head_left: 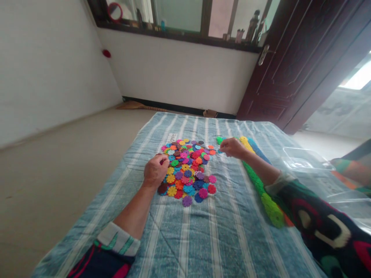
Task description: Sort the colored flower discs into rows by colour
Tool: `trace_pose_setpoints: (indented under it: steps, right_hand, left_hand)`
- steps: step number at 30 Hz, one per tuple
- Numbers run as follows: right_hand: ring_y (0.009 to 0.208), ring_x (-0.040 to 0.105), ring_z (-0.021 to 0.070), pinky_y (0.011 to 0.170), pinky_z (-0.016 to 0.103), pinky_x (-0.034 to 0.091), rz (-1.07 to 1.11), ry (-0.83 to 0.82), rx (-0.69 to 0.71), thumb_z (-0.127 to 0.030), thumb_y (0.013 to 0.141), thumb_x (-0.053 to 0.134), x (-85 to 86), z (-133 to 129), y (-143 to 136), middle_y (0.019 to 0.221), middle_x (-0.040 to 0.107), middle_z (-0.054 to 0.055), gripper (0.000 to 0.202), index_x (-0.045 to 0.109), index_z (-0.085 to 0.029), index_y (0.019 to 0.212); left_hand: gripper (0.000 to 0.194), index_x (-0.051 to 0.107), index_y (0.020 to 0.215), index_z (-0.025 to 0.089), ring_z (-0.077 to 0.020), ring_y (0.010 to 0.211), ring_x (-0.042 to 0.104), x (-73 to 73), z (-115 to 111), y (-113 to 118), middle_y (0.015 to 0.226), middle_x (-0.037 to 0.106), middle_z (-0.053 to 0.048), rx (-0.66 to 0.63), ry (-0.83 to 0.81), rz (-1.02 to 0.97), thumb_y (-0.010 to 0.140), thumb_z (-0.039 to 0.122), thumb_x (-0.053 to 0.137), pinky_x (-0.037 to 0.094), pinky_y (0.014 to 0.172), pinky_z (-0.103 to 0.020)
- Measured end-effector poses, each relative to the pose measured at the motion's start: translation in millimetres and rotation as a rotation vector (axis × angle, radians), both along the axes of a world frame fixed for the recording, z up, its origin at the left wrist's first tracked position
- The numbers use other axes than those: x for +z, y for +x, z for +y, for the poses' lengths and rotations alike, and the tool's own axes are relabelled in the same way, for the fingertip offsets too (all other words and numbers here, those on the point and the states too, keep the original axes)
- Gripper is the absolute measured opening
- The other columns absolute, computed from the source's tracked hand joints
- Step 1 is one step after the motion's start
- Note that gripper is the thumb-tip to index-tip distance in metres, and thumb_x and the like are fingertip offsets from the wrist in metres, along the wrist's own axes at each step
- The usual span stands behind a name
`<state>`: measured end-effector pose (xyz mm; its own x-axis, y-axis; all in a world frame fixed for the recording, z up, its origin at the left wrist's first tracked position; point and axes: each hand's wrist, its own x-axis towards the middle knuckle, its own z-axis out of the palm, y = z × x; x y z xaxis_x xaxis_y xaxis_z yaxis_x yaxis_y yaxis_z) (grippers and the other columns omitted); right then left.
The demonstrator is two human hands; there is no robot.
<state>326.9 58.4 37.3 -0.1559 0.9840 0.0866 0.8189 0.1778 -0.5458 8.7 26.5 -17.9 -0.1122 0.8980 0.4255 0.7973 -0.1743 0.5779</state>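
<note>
A heap of notched plastic discs (185, 168) in many colours lies spread on the striped cloth. At its left edge is my left hand (156, 170), fingers curled closed; a dark bit shows at the fingertips, too small to name. Beyond the heap's right side my right hand (232, 148) pinches a blue notched disc (219, 151). Long rows of discs lie on the right, partly under my right forearm: a green row (261, 189), a yellow row (245, 143) and a blue row (257, 150). A bright green disc piece (219, 139) shows just past my right fingers.
Clear plastic containers (307, 160) stand at the right edge, near a person's knee or limb in patterned cloth (352, 173). The striped cloth (199, 239) covers the whole surface. A wall, a windowsill (179, 36) and a dark red door (278, 65) lie beyond.
</note>
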Motion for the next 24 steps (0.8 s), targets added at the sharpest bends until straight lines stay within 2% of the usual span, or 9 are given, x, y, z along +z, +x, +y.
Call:
trace_pose_setpoints:
  steps: [4, 8, 16, 19, 24]
  right_hand:
    - [0.043, 0.055, 0.0099, 0.046, 0.017, 0.039, -0.099, 0.017, -0.096, -0.019, 0.074, 0.058, -7.3, 34.4, 35.8, 0.045, 0.057, -0.001, 0.012, 0.067, -0.011, 0.071]
    - [0.046, 0.056, 0.0099, 0.05, 0.017, 0.04, -0.197, -0.001, -0.107, -0.019, 0.073, 0.06, -14.2, 46.6, 45.4, 0.047, 0.06, 0.0, 0.013, 0.07, -0.012, 0.074]
    - [0.065, 0.063, 0.0152, 0.061, 0.021, 0.043, -0.367, 0.03, -0.13, -0.023, 0.074, 0.062, -22.0, 55.7, 51.9, 0.064, 0.069, 0.004, 0.015, 0.072, -0.014, 0.082]
    - [0.073, 0.064, 0.0171, 0.065, 0.023, 0.043, -0.414, 0.057, -0.124, -0.026, 0.075, 0.063, -22.0, 52.9, 52.9, 0.074, 0.071, 0.006, 0.02, 0.072, -0.016, 0.09]
    - [0.082, 0.064, 0.0193, 0.067, 0.024, 0.043, -0.494, 0.066, -0.052, -0.027, 0.074, 0.065, -20.7, 42.9, 46.6, 0.085, 0.071, 0.004, 0.02, 0.072, -0.021, 0.093]
  left_hand:
    - [0.022, 0.068, 0.074, 0.021, -0.0171, 0.081, 0.064, 0.9, -0.7, 0.0, 0.086, 0.071, -0.003, 0.0, 0.01, 0.004, 0.075, 0.028, 0.046, 0.047, 0.078, -0.024]
    - [0.021, 0.067, 0.074, 0.021, -0.0173, 0.082, 0.064, 0.5, -0.4, 0.2, 0.086, 0.071, -0.002, 0.007, 0.008, 0.0, 0.075, 0.028, 0.047, 0.048, 0.078, -0.024]
    - [0.023, 0.067, 0.076, 0.02, -0.0178, 0.086, 0.064, -0.8, -0.9, 0.0, 0.088, 0.071, -0.003, -0.009, 0.001, -0.025, 0.076, 0.029, 0.046, 0.048, 0.081, -0.025]
    - [0.023, 0.067, 0.076, 0.019, -0.0179, 0.085, 0.064, -1.1, -0.7, 0.1, 0.088, 0.071, -0.003, -0.01, 0.005, -0.03, 0.076, 0.029, 0.046, 0.048, 0.081, -0.025]
    - [0.022, 0.067, 0.075, 0.02, -0.0177, 0.085, 0.064, 0.3, -1.0, 0.7, 0.088, 0.071, -0.003, -0.006, -0.002, -0.024, 0.076, 0.029, 0.047, 0.048, 0.081, -0.025]
